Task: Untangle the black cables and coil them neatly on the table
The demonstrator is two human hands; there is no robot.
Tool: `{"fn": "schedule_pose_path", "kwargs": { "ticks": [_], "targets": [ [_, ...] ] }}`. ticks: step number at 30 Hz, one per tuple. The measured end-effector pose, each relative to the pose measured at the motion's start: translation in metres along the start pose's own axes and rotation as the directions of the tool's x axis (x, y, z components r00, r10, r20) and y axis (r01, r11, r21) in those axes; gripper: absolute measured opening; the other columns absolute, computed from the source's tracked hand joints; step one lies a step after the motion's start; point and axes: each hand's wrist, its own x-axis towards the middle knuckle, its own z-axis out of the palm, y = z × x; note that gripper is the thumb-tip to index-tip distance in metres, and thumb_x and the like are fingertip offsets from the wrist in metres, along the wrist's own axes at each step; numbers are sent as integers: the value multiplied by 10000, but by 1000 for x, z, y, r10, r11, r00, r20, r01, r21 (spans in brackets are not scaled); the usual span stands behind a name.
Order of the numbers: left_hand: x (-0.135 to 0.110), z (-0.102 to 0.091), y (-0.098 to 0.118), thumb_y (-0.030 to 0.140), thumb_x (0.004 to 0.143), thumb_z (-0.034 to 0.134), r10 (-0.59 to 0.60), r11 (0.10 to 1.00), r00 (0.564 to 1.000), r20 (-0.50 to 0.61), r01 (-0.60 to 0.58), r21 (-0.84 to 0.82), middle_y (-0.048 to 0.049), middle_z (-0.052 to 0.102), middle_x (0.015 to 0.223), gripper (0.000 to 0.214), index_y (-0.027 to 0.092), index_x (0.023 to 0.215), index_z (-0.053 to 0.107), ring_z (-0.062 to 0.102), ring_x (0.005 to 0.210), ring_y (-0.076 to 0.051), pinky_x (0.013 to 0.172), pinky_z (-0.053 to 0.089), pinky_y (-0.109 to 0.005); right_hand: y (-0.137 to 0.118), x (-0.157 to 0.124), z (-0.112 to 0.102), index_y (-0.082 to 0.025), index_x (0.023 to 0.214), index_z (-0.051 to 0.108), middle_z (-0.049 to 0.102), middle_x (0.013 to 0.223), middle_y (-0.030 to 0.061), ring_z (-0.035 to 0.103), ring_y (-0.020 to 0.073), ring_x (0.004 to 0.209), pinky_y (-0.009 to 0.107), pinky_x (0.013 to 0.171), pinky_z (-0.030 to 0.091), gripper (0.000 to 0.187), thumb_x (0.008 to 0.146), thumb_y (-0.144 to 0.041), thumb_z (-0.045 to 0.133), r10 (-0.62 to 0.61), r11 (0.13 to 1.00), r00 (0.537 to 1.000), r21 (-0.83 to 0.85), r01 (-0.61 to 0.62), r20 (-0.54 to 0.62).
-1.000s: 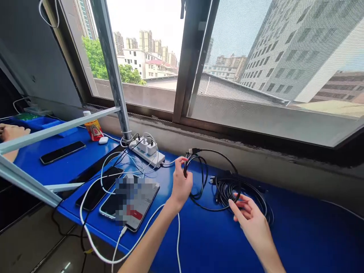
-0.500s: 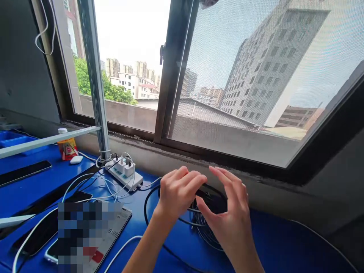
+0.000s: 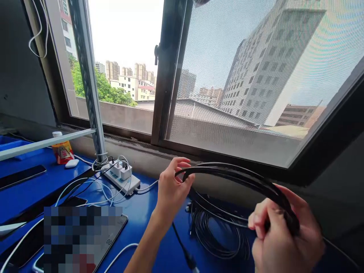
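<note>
Premises present as a phone testing or charging workstation on an upper floor. A blue workbench [image 3: 159, 212] carries a white power strip [image 3: 121, 176] with plugged chargers and several smartphones [image 3: 21, 175]. The sliding window [image 3: 227, 83] overlooks city high-rises.

The flat phone screen [image 3: 82, 239] at seven o'clock is pixelated and cut by the bottom edge. The closed right hand [image 3: 284, 239] hides part of the looped black cable bundle [image 3: 236, 178] and is itself cropped at five o'clock. The small orange bottle's [image 3: 63, 150] label is too small to read.
</note>
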Motion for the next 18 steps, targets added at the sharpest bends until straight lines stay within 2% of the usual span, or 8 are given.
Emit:
{"fn": "schedule_pose_path", "kwargs": {
  "ticks": [1,4,6,7,9,12,15,18],
  "targets": [
    [1,1,-2,332,760,581,-63,995,995,72,68,-75,-6,689,729,147,196,767,638,596,630,-136,506,447,-196,3,1,3,-197,859,601,405,394,-115,322,49,299,158,329,276,159,730,-267,661,5,999,1000,48,-6,11],
    [5,0,-7,567,798,475,-199,917,937,286,281,-284,-42,616,523,475,192,513,542,608,566,-169,561,485,-254,12,3,10,-199,879,586,410,409,-117,348,58,306,169,344,337,216,749,-345,679,58,995,992,70,-66,109],
    [7,-4,-8,684,771,447,-246,844,892,379,389,-369,-15,476,371,582,211,431,449,583,464,-177,512,469,-267,14,4,10,-201,897,609,469,450,-93,444,82,355,200,398,425,257,737,-381,699,61,998,985,-36,-56,161],
    [8,-7,-8,707,760,454,-255,831,890,377,401,-385,12,389,323,601,220,411,402,535,388,-162,458,431,-258,13,4,8,-203,901,625,518,493,-73,504,99,405,216,441,465,274,719,-386,715,45,992,984,-125,-23,172],
    [9,-13,-2,690,768,483,-227,871,937,265,317,-376,53,264,316,617,225,395,325,372,287,-100,376,303,-241,8,4,2,-215,902,657,605,605,-34,592,127,523,225,510,501,296,680,-391,742,-8,942,984,-329,68,179],
    [1,-16,11,518,840,505,-79,968,995,60,91,-233,63,207,404,583,204,420,251,198,365,-56,403,190,-245,-3,-1,-3,-254,928,682,644,695,-25,622,130,610,213,564,514,276,696,-397,720,-85,832,973,-521,188,214],
    [-13,-11,26,348,856,506,52,997,997,54,-49,-51,60,174,458,514,188,462,217,154,453,-78,443,180,-253,-14,-12,-2,-276,966,681,622,653,-40,590,114,545,201,531,502,263,743,-415,677,-102,811,939,-518,270,329],
    [-24,-3,33,282,872,464,121,990,990,72,-125,60,61,218,444,461,188,480,240,171,442,-85,462,199,-258,-21,-24,1,-297,993,689,586,560,-53,486,100,387,199,377,421,300,746,-464,664,-17,817,890,-507,274,455]
  ]
}}
